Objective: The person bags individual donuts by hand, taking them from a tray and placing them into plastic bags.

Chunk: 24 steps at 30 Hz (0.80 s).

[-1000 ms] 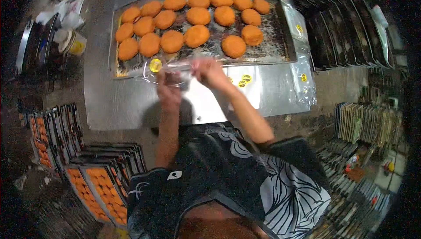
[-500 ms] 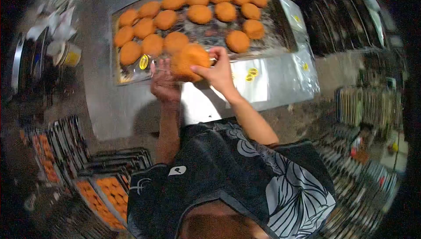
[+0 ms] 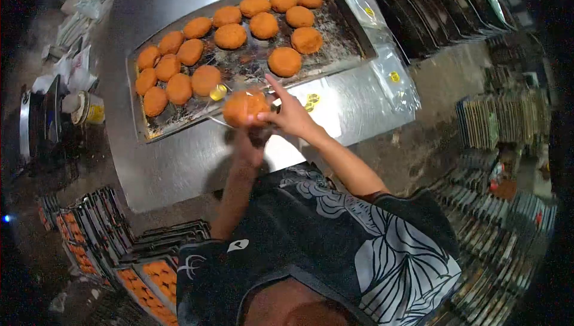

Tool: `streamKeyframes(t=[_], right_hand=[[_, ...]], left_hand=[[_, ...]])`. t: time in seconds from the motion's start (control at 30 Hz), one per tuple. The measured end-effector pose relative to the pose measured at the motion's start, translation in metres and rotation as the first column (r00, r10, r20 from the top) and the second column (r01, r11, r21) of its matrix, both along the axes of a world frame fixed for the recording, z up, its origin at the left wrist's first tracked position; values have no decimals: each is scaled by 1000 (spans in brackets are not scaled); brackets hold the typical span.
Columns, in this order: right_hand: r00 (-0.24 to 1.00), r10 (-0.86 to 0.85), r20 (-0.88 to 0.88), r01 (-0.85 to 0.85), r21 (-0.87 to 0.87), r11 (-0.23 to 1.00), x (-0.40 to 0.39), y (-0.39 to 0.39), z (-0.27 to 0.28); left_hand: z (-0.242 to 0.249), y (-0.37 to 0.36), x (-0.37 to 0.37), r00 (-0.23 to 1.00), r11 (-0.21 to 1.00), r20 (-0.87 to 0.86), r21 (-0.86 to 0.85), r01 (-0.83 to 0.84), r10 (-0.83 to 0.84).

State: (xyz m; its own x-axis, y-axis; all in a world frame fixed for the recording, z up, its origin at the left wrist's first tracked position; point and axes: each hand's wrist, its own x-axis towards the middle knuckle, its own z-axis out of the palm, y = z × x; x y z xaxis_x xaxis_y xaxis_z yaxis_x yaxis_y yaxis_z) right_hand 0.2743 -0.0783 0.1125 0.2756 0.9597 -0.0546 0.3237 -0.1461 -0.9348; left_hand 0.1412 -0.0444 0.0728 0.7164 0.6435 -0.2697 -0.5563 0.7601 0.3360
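A round orange-brown bun (image 3: 242, 108) is held above the front edge of a baking tray (image 3: 133, 96), with shiny clear plastic around at least part of it. A yellow label (image 3: 218, 92) shows on the plastic at its upper left. My left hand (image 3: 252, 139), blurred, grips the bun and plastic from below; its fingers are mostly hidden. On the right side, my right hand (image 3: 291, 114) has its thumb against the bun and its index finger stretched upward. Several similar buns (image 3: 230, 36) lie on the dark, worn tray.
The tray rests on a metal table (image 3: 173, 173). Flat clear bags (image 3: 391, 78) with yellow labels lie at its right side, and more yellow labels (image 3: 311, 102) show near the right hand. Stacked trays (image 3: 436, 12) stand upper right; racked trays of buns (image 3: 149, 284) stand lower left.
The bun has passed from my right hand's grasp into the plastic by my left hand, slightly lower. My right fingers have loosened around it. The view has turned, tilting the tray.
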Motion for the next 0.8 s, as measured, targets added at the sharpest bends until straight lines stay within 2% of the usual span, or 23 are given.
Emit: streamKeyframes(t=[0.03,0.07,0.13,0.17,0.2,0.23,0.27,0.3,0.33,0.37,0.4,0.43,0.47,0.5,0.53,0.57,0.6,0.63,0.67,0.7,0.73,0.8], right_hand=[[981,92,169,-107,82,991,9,8,-14],[928,159,337,-218,147,965,20,22,-29],[821,251,514,-281,-20,960,44,60,-28],[878,113,466,-192,126,973,51,85,-12],[918,-20,397,-94,265,960,55,109,14],[936,-110,335,-7,329,944,54,129,47],[944,-194,268,80,386,919,49,145,72],[953,-180,243,39,491,870,43,155,79],[962,-164,217,4,589,808,41,161,86],[969,-53,241,-79,505,859,38,156,74],[972,-9,233,-116,516,848,32,130,70],[951,30,307,-160,407,899,31,99,60],[949,75,305,-201,406,891,34,71,24],[983,182,-8,-174,264,949,31,26,8],[962,269,56,-249,-236,939,37,-16,-1],[934,355,-48,-350,-326,878,42,-55,-9],[888,410,-207,-451,-227,863,50,-91,-54],[884,411,-224,-458,-235,857,45,-110,-51],[879,409,-246,-465,-246,851,43,-123,-44],[944,318,-86,-327,-119,938,37,-120,-39],[994,90,-60,-94,-74,993,31,-117,-45],[988,-83,-134,63,-145,987,39,-110,-45]], left_hand=[[-35,-12,-1,968,922,-250,369,119,-25],[-64,-25,-1,874,708,-484,634,311,49],[-34,-41,10,936,920,-345,339,194,-71],[-34,-41,13,840,774,-527,475,418,-130],[-36,-40,17,706,571,-697,532,625,-125],[-37,-44,23,654,364,-757,610,704,4],[-41,-49,28,609,141,-779,627,767,151],[-51,-52,31,702,-195,-545,709,678,458],[-61,-55,36,642,-263,-576,606,751,505],[-81,-54,37,710,-320,-498,655,684,499],[-106,-51,37,770,-374,-419,697,612,481],[-114,-47,36,750,-335,-516,679,653,414],[-119,-41,35,751,-341,-512,678,651,416],[-123,-36,33,812,-362,-454,735,574,366],[-125,-33,32,865,-373,-393,787,492,312],[-123,-26,30,866,-287,-433,821,493,249],[-120,-18,29,867,-198,-465,846,495,180],[-111,-16,29,774,52,-615,787,615,149],[-92,-20,28,665,293,-743,653,698,72],[-52,-20,33,671,422,-742,606,674,-5],[-49,-21,40,700,385,-714,642,663,-16],[-19,-36,54,792,413,-609,732,542,41]])
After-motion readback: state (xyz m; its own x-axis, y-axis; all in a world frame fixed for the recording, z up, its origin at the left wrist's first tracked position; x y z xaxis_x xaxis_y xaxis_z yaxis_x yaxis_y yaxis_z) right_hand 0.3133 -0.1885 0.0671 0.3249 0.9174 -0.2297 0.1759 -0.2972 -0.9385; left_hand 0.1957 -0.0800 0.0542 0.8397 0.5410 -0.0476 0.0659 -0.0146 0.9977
